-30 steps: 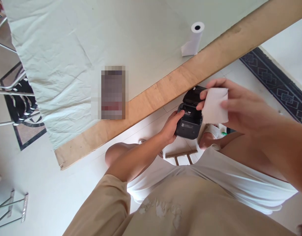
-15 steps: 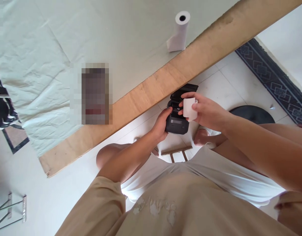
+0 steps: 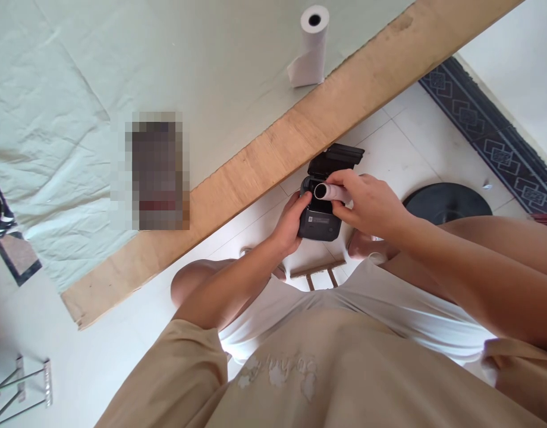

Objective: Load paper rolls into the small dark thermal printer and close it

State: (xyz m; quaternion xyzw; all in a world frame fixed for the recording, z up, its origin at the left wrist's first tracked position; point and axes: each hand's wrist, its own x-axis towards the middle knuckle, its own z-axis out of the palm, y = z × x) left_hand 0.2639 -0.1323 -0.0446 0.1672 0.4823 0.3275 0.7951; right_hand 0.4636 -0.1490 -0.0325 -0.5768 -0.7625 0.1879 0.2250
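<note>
My left hand (image 3: pixel 292 223) is closed round the left side of a small black receipt printer (image 3: pixel 320 226), its thumb at the rim of the paper bay. The printer's lid (image 3: pixel 338 157) stands swung up on the far side. Between the thumb and fingers of my right hand (image 3: pixel 367 199) is a small white paper roll (image 3: pixel 336 193). The roll is tilted, with its dark hollow end facing left, right over the bay. I cannot tell whether the roll touches the printer. Both hands are in front of the table edge, above my lap.
A larger white paper roll (image 3: pixel 315 50) stands on the cloth-covered table (image 3: pixel 238 71), near its bare wooden edge (image 3: pixel 264 157). A pixelated dark object (image 3: pixel 157 172) lies further left. Below are a round black stool seat (image 3: pixel 447 202) and a patterned floor border (image 3: pixel 492 139).
My right hand has turned the small roll so its hollow end shows, and brought it left over the printer's bay. The left hand still holds the printer. The view has shifted slightly.
</note>
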